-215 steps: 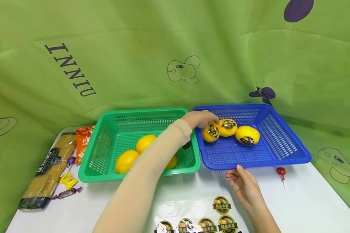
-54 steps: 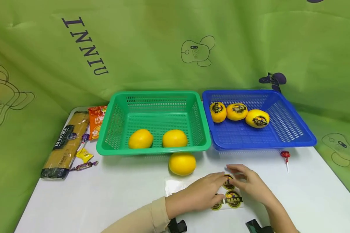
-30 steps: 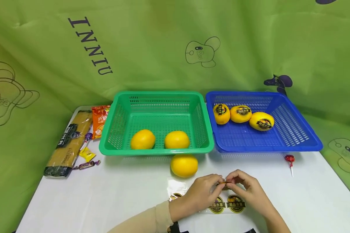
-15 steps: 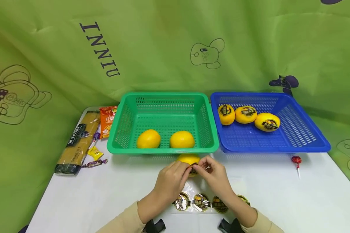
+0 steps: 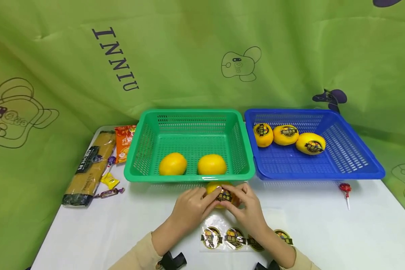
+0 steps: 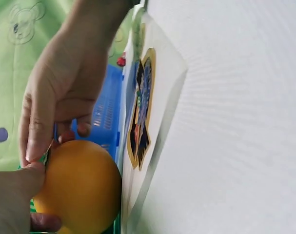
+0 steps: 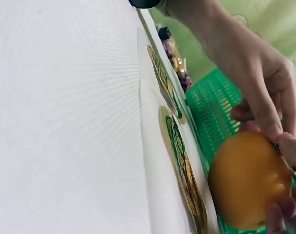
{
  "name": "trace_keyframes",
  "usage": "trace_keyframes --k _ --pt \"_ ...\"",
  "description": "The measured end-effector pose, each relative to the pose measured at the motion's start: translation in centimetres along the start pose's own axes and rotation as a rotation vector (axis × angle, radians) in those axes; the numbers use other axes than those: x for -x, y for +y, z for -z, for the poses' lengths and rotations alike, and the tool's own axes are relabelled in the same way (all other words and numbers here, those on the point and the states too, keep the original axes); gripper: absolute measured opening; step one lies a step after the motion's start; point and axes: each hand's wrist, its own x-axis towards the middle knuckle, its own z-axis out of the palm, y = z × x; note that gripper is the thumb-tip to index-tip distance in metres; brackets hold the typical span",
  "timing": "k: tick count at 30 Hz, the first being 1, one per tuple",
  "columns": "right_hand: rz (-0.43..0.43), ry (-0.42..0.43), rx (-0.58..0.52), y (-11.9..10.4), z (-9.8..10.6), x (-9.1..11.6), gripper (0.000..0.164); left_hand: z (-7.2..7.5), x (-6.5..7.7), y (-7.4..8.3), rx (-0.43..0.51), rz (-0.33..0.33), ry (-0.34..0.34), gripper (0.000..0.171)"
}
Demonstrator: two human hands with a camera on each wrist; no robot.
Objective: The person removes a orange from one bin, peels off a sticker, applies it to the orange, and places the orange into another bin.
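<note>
A yellow lemon (image 5: 213, 186) rests on the table just in front of the green basket (image 5: 189, 178). A round black-and-gold sticker (image 5: 224, 195) lies across its near upper face. My left hand (image 5: 189, 210) holds the lemon from the left, thumb and forefinger at the sticker's edge. From the right, my right hand (image 5: 251, 210) holds it likewise, finger and thumb pressing the sticker's other side. Both wrist views show the lemon (image 6: 87, 187) between the hands, the sticker mostly hidden there. Below the hands lies a clear sheet (image 5: 222, 220) with several more stickers, partly covered by my right forearm.
Two plain lemons (image 5: 173, 164) sit in the green basket. Beside it, a blue basket (image 5: 320, 175) contains three stickered lemons (image 5: 285, 135). At left lie a noodle pack (image 5: 91, 168), an orange snack bag (image 5: 124, 142) and candies (image 5: 110, 180); a red lollipop (image 5: 345, 188) lies at right.
My left hand left the blue basket, and one lemon came from the green basket onto the table. Both hands lifted a sticker off the sheet, carried it to this lemon and spread it flat.
</note>
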Motion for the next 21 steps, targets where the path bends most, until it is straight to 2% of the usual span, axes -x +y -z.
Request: trace_keyframes --k 2,4,8,10,12,15,18,21 --pt "0.052 -0.014 0.033 0.0 0.1 0.0 0.048 0.0 0.1 -0.1 0.069 0.035 -0.027 0.035" --pt "0.079 -0.015 0.032 0.2 0.2 -0.1 0.048 0.0 0.0 0.0 0.161 0.103 -0.062 0.038" --pt "0.08 -0.023 -0.022 0.2 0.7 -0.4 0.045 0.0 -0.4 0.1 0.329 0.244 -0.108 0.043" --pt "0.066 -0.031 -0.068 0.4 1.1 -0.5 0.043 -0.1 -0.6 0.1 0.367 0.279 -0.125 0.044" --pt "0.022 -0.063 -0.13 1.0 1.4 -0.4 0.04 -0.2 -0.5 0.1 0.372 0.289 -0.141 0.046" --pt "-0.104 -0.13 -0.237 1.2 2.1 -0.2 0.032 -0.1 0.1 0.2 0.325 0.297 -0.164 0.054" --pt "-0.294 -0.212 -0.342 1.3 3.3 0.2 0.03 0.0 0.8 0.3 0.202 0.275 -0.191 0.062" --pt "-0.464 -0.274 -0.481 1.7 5.6 0.4 0.027 0.1 1.1 0.5 0.087 0.252 -0.239 0.069"
